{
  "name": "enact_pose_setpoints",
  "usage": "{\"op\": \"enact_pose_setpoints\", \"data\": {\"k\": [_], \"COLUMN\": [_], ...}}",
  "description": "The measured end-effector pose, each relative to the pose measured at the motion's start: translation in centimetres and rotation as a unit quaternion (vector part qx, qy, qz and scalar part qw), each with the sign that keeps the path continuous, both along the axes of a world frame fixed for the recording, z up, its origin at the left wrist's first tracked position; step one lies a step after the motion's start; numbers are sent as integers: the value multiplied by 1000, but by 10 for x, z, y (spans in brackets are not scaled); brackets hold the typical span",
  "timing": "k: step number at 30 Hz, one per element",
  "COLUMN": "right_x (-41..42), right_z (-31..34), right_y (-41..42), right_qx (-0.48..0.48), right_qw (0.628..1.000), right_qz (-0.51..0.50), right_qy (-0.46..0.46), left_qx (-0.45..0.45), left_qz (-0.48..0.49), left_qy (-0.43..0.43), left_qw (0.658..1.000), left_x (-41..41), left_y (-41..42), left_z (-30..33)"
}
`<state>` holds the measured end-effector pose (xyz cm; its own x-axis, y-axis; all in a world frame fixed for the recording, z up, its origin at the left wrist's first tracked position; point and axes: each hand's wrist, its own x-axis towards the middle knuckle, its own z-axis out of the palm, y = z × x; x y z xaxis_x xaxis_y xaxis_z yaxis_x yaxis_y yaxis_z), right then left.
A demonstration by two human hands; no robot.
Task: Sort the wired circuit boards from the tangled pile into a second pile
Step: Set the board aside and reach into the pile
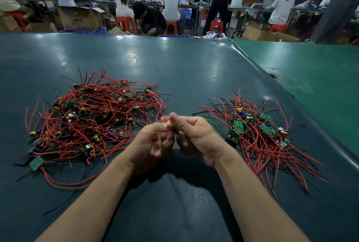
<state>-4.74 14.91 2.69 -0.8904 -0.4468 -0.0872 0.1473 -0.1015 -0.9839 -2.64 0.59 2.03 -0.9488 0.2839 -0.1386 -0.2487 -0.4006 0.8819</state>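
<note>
Wired circuit boards lie in two heaps on the dark tabletop [194, 63]: the big tangled pile [93, 119] at about ten o'clock from the hands, and the smaller second pile [260, 137] at about three o'clock. Between them, both hands meet over bare tabletop. The left hand [153, 144] has its fingers curled round a thin red wire [161, 132] that runs across it, and the right hand [192, 137] pinches the same piece near a small yellow part [168, 121] at twelve o'clock of the knuckles. So each grip is closed on one wired board; the board itself is mostly hidden by the fingers.

The step in hand looks like freeing a single board, since a red loop trails back toward the tangled pile. Next, I judge, the wire needs drawing clear of the tangle without dragging neighbours along, then the piece goes across to three o'clock onto the second pile. Many boards remain unsorted.
</note>
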Motion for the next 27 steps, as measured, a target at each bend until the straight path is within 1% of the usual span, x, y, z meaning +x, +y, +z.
{"op": "enact_pose_setpoints", "data": {"k": [3,5,8,10,12,15,18,21,22,24,27], "right_x": [1,0,-3,-4,-4,-7,-7,-9,-10,-10,-7], "right_z": [2,6,6,4,3,1,0,1,1,1,0], "right_y": [6,11,14,12,9,8,4,0,-1,1,4], "right_qx": [-7,-10,56,64,37,-6,-50,-171,-192,-191,-188], "right_qw": [999,998,998,997,998,998,998,983,978,977,979], "right_qz": [32,49,11,25,47,55,25,-30,-48,-66,-62], "right_qy": [-15,-32,-15,-17,-19,-36,-28,-64,-71,-69,-57], "left_qx": [-36,-49,-68,-75,-92,-117,-119,-75,-67,-67,-41], "left_qz": [-42,-61,-52,-54,-68,-63,-19,41,44,35,41], "left_qy": [-4,24,69,71,96,132,146,124,109,92,77], "left_qw": [998,997,994,993,989,982,982,989,991,993,995], "left_x": [3,5,6,4,3,4,4,-1,-3,-3,-4], "left_y": [1,0,-1,-3,-4,-3,2,4,4,4,5], "left_z": [0,-2,-8,-12,-12,-14,-16,-15,-15,-12,-8]}}
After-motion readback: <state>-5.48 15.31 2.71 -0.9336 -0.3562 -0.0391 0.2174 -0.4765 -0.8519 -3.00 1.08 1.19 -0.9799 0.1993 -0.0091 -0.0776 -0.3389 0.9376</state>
